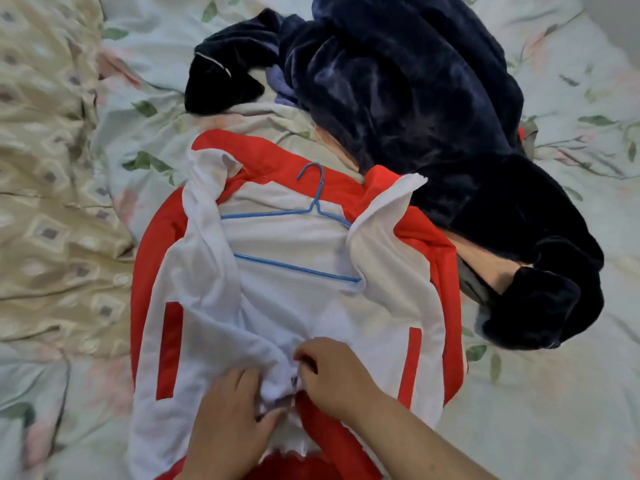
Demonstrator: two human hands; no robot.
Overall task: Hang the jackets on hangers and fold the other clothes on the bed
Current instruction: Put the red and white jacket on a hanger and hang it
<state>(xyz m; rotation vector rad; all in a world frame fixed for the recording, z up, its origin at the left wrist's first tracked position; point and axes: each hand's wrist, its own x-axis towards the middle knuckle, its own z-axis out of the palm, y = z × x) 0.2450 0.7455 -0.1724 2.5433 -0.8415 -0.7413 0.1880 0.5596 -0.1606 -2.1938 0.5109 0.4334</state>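
A red and white jacket (pixel 194 306) lies front up on the bed, its two front panels parted at the chest. A blue wire hanger (pixel 304 216) sits inside it, hook pointing past the collar. At the jacket's lower hem my left hand (pixel 228 417) grips the bottom of the left front panel beside the zipper. My right hand (pixel 332 372) pinches the zipper slider where the two panels meet. A heap of dark navy fleece clothes (pixel 415 98) lies behind and to the right of the jacket.
The bed carries a pale floral sheet (pixel 554 393). A beige patterned quilt (pixel 48 168) is bunched along the left side. A peach-coloured cloth (pixel 485 261) shows under the navy heap at the right.
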